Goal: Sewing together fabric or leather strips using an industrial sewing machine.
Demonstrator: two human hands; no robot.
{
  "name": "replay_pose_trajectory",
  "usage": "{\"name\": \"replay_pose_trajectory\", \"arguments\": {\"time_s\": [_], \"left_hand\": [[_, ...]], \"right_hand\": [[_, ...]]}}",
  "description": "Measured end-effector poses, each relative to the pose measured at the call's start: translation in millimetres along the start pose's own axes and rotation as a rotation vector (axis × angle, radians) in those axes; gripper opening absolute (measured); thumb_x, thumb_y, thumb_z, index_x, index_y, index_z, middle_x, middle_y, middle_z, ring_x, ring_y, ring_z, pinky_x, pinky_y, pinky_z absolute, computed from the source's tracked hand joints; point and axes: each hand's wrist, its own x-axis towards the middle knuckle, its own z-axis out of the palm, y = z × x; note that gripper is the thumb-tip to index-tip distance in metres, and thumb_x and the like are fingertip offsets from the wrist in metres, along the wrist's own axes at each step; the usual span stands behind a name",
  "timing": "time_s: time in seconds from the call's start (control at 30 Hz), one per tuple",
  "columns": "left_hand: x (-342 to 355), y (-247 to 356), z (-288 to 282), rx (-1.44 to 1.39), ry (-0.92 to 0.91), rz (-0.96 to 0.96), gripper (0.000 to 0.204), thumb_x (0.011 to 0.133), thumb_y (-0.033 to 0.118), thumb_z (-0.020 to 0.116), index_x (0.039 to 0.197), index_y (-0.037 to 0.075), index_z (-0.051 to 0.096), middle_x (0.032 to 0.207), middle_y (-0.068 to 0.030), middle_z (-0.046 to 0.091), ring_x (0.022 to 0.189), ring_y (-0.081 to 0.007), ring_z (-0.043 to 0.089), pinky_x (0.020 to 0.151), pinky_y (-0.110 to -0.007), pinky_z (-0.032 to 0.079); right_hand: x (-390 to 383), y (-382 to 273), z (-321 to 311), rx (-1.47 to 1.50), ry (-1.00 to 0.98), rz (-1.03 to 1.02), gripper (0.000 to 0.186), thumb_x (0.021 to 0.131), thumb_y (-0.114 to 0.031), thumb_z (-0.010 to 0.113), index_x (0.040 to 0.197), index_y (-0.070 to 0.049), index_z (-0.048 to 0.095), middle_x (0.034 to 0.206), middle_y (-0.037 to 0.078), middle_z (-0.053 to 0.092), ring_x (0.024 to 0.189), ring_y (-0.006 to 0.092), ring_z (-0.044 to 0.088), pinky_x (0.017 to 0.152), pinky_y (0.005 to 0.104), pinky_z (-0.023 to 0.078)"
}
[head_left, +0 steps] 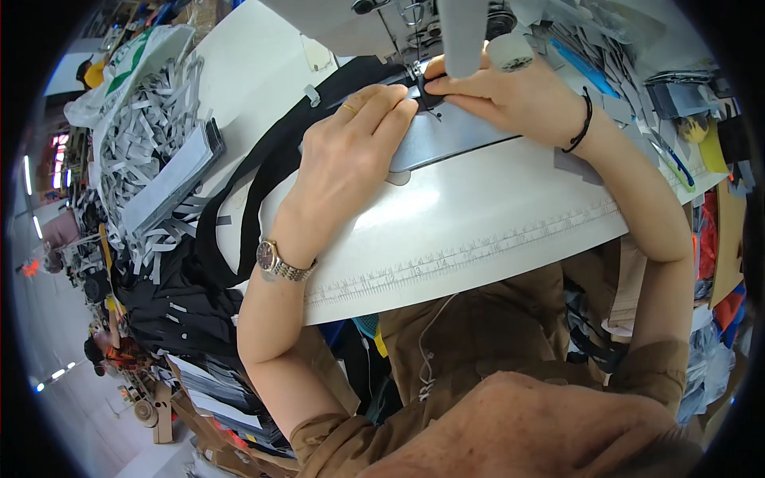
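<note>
At the far middle of the white table, a white sewing machine stands over both hands, its needle and presser foot between them. My left hand has its fingers pressed together on a black fabric strip just left of the foot. A small light grey piece shows at those fingertips. My right hand pinches the strip's black fabric right of the foot, partly behind the machine head. From under my left hand the strip curves down the table's left side. Fingers hide part of the sewn spot.
A white bag of grey strips and a stack of grey pieces lie at left. Black fabric heaps beside the table's left edge. Scissors and several grey scraps lie at right. A printed ruler follows the near edge.
</note>
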Motion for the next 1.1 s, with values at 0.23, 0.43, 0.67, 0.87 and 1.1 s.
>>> {"name": "replay_pose_trajectory", "arguments": {"time_s": [0.23, 0.43, 0.67, 0.87, 1.1], "left_hand": [[-0.2, -2.5, 2.5, -0.007, -0.003, -0.032, 0.024, 0.08, 0.003, 0.066, 0.104, 0.004, 0.068, 0.112, -0.0082, 0.069, 0.106, -0.023, 0.068, 0.075, -0.03, 0.059], [3.0, 0.6, -0.6, -0.062, -0.036, -0.104, 0.027, 0.083, -0.002, 0.066, 0.109, 0.006, 0.069, 0.113, -0.0077, 0.071, 0.105, -0.0252, 0.069, 0.084, -0.033, 0.058], [7.1, -8.0, 4.9, -0.003, 0.026, -0.05, 0.026, 0.081, -0.001, 0.065, 0.106, 0.004, 0.068, 0.113, -0.0061, 0.07, 0.106, -0.0234, 0.068, 0.083, -0.032, 0.057], [8.4, -11.4, 6.5, 0.012, -0.019, -0.144, 0.023, 0.093, 0.005, 0.06, 0.115, 0.006, 0.068, 0.118, -0.01, 0.069, 0.109, -0.0281, 0.066, 0.091, -0.036, 0.054], [2.8, -6.7, 4.2, 0.159, -0.045, -0.231, 0.021, 0.091, 0.011, 0.061, 0.11, 0.002, 0.066, 0.113, -0.0125, 0.069, 0.106, -0.0256, 0.067, 0.084, -0.036, 0.057]], "right_hand": [[-1.9, 4.8, -1.5, -0.026, -0.089, 0.141, 0.02, 0.088, -0.019, 0.073, 0.108, -0.016, 0.076, 0.107, 0.001, 0.071, 0.083, 0.0199, 0.067, 0.07, 0.0311, 0.054], [0.5, 10.4, 3.9, -0.039, -0.069, 0.107, 0.019, 0.088, -0.02, 0.072, 0.107, -0.016, 0.076, 0.102, 0.003, 0.07, 0.078, 0.0207, 0.065, 0.072, 0.0336, 0.052], [2.1, 12.1, 8.4, -0.373, 0.042, -0.052, 0.025, 0.093, -0.021, 0.064, 0.117, -0.017, 0.071, 0.111, -0.003, 0.069, 0.087, 0.0195, 0.067, 0.094, 0.0378, 0.047], [17.5, 7.7, 4.1, -0.302, 0.044, -0.069, 0.01, 0.078, -0.012, 0.058, 0.077, -0.004, 0.064, 0.083, 0.011, 0.065, 0.08, 0.0274, 0.061, 0.09, 0.0466, 0.044], [4.6, 0.6, 14.6, -0.716, -0.114, -0.018, 0.03, 0.091, -0.017, 0.061, 0.121, -0.017, 0.068, 0.114, -0.004, 0.069, 0.09, 0.017, 0.067, 0.091, 0.0326, 0.051]]}}
